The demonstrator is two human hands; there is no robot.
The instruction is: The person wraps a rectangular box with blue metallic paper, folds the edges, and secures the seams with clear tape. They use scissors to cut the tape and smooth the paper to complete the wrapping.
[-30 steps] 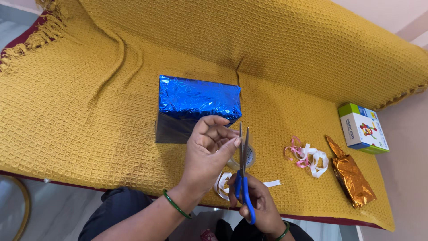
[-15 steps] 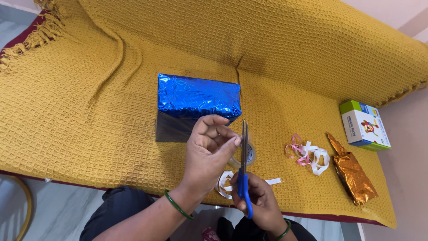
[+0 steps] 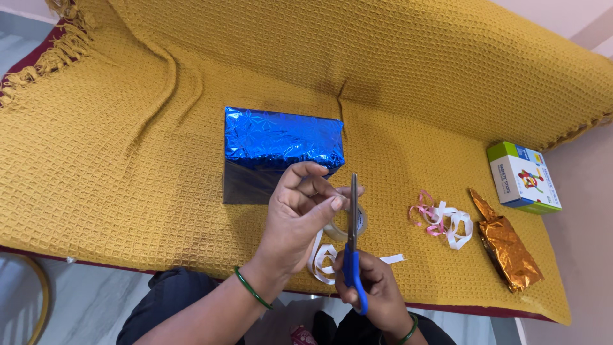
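Observation:
A box wrapped in shiny blue foil lies on the mustard waffle-weave cover of a sofa, with a flap of foil hanging down its near side. Just below it, my left hand holds a roll of clear tape and pinches a pulled-out strip. My right hand grips blue-handled scissors, whose blades point up beside the left fingers at the tape strip. A green bangle sits on each wrist.
White ribbon lies under my hands near the sofa's front edge. Curled pink and white ribbons lie to the right, then a crumpled copper foil bag and a small green and white box. Grey floor shows below.
The hands, tape and scissors stay almost still in front of the blue box. The view has shifted slightly.

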